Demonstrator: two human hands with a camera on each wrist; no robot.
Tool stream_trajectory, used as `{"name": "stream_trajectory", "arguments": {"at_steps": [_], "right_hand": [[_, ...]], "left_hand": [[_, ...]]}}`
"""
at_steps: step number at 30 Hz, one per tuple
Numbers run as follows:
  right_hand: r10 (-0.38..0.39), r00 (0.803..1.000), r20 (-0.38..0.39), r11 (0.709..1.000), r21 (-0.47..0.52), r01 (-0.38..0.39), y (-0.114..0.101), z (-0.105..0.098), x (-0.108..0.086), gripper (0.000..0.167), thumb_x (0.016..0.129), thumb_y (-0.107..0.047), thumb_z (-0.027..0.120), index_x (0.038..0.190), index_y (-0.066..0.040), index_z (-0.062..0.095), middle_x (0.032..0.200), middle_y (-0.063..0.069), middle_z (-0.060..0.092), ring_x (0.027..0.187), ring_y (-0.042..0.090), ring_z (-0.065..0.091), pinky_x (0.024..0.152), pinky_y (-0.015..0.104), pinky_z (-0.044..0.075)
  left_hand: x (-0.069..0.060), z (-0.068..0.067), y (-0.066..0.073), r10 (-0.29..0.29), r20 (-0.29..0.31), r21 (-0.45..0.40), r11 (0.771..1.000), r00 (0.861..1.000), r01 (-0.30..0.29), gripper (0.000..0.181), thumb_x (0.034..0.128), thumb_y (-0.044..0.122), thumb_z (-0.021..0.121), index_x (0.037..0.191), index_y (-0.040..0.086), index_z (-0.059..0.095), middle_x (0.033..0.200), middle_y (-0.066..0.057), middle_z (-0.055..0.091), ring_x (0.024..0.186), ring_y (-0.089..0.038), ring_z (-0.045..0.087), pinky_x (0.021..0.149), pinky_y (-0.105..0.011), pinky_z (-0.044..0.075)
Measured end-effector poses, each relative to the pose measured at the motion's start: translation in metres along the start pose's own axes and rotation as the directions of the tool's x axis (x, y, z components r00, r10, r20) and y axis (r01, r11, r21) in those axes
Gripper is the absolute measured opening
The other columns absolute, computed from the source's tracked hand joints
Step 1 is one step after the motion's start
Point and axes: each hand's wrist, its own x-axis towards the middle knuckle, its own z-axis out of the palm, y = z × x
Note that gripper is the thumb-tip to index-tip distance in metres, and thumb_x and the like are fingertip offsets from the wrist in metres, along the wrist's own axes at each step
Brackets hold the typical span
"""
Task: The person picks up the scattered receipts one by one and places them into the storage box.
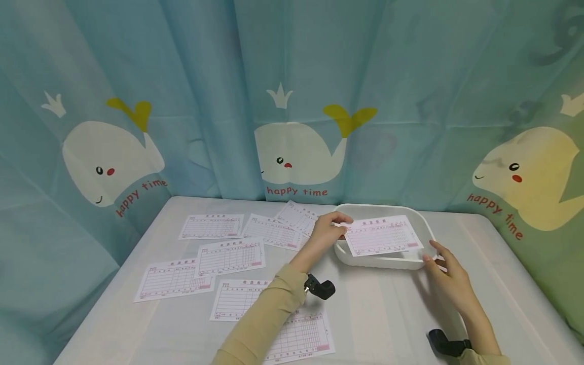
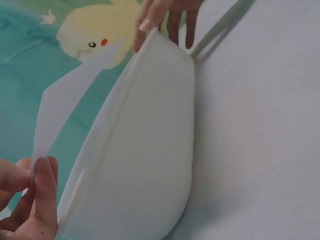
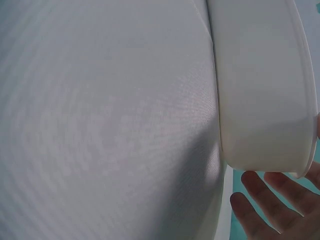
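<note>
My left hand [image 1: 325,230] pinches a white receipt slip [image 1: 382,236] with pink print by its left edge. In the left wrist view, the thumb and fingers meet on the thin slip [image 2: 62,107]. The slip is tilted over a white plastic basket [image 1: 383,263], covering part of its inside. My right hand [image 1: 451,280] holds the basket's front right corner, thumb on the near side and index finger at the rim. The other fingers spread just beyond the basket's end [image 3: 270,145] in the right wrist view.
Several more receipt slips lie left of the basket, some overlapping, including one at the back left [image 1: 211,226] and one at the front [image 1: 303,337], partly under the left sleeve [image 1: 262,322]. A blue whale-print curtain [image 1: 210,101] hangs behind the white table [image 1: 374,314].
</note>
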Motion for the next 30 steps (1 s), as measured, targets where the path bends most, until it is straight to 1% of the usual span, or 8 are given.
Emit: {"name": "stream_trajectory", "arguments": {"at_steps": [4, 8, 11, 15, 19, 24, 30], "right_hand": [[-0.002, 1.000, 0.000, 1.000, -0.002, 0.002, 0.000, 0.000, 0.000, 0.065, 0.101, -0.037, 0.045, 0.151, -0.002, 0.023, 0.147, 0.037, 0.027, 0.121, 0.052, 0.042, 0.093, 0.067, 0.039], [-0.012, 1.000, -0.001, 1.000, -0.003, 0.012, 0.001, 0.000, 0.000, 0.064, 0.100, -0.036, 0.046, 0.150, -0.002, 0.024, 0.146, 0.037, 0.027, 0.121, 0.053, 0.042, 0.093, 0.067, 0.040], [-0.021, 1.000, -0.006, 1.000, -0.010, 0.021, 0.001, 0.000, 0.000, 0.064, 0.100, -0.035, 0.046, 0.150, -0.002, 0.025, 0.145, 0.038, 0.028, 0.120, 0.053, 0.043, 0.092, 0.067, 0.041], [-0.020, 1.000, -0.004, 1.000, -0.020, 0.020, 0.001, 0.000, 0.000, 0.064, 0.100, -0.035, 0.046, 0.150, -0.002, 0.024, 0.145, 0.038, 0.029, 0.119, 0.054, 0.044, 0.091, 0.066, 0.043], [-0.012, 1.000, 0.000, 1.000, -0.019, 0.012, 0.001, 0.000, 0.000, 0.064, 0.100, -0.035, 0.046, 0.150, -0.002, 0.024, 0.145, 0.038, 0.028, 0.120, 0.054, 0.043, 0.091, 0.066, 0.043], [-0.012, 1.000, 0.003, 1.000, -0.010, 0.012, 0.000, 0.000, -0.001, 0.064, 0.100, -0.035, 0.046, 0.150, -0.002, 0.024, 0.145, 0.037, 0.028, 0.121, 0.053, 0.043, 0.092, 0.066, 0.042], [-0.011, 1.000, 0.001, 1.000, -0.021, 0.011, 0.001, 0.000, 0.000, 0.063, 0.100, -0.034, 0.046, 0.150, -0.002, 0.025, 0.144, 0.038, 0.029, 0.120, 0.054, 0.043, 0.090, 0.065, 0.045]], "left_hand": [[0.005, 0.004, 0.003, -0.001, 0.002, 0.014, 1.000, 1.000, 0.001, 0.024, 0.0846, -0.005, 0.057, 0.104, 0.003, 0.070, 0.101, -0.011, 0.064, 0.067, -0.006, 0.056, 0.062, -0.017, 0.053], [0.010, 0.007, 0.004, 0.019, 0.011, 0.029, 0.999, 1.000, -0.019, 0.025, 0.0839, -0.007, 0.055, 0.103, 0.001, 0.070, 0.102, -0.013, 0.066, 0.068, -0.006, 0.056, 0.063, -0.019, 0.054], [0.014, 0.008, 0.005, 0.032, 0.019, 0.058, 0.998, 0.999, -0.033, 0.026, 0.0834, -0.007, 0.054, 0.102, 0.001, 0.070, 0.102, -0.013, 0.067, 0.067, -0.006, 0.056, 0.063, -0.019, 0.055], [0.020, 0.008, 0.006, 0.029, 0.032, 0.094, 0.995, 0.999, -0.032, 0.026, 0.0841, -0.007, 0.053, 0.102, 0.002, 0.070, 0.104, -0.013, 0.066, 0.065, -0.007, 0.057, 0.063, -0.019, 0.054], [0.026, 0.009, 0.006, 0.020, 0.034, 0.129, 0.991, 0.999, -0.024, 0.025, 0.0851, -0.005, 0.054, 0.103, 0.002, 0.069, 0.102, -0.011, 0.062, 0.066, -0.009, 0.058, 0.063, -0.018, 0.054], [0.029, 0.010, 0.007, 0.016, 0.036, 0.148, 0.989, 0.999, -0.021, 0.022, 0.0870, -0.002, 0.056, 0.105, 0.002, 0.068, 0.098, -0.010, 0.059, 0.068, -0.010, 0.057, 0.063, -0.017, 0.054], [0.030, 0.012, 0.007, 0.030, 0.051, 0.179, 0.983, 0.998, -0.039, 0.021, 0.0877, 0.001, 0.058, 0.106, 0.003, 0.068, 0.096, -0.009, 0.058, 0.068, -0.012, 0.063, 0.064, -0.018, 0.054]]}}
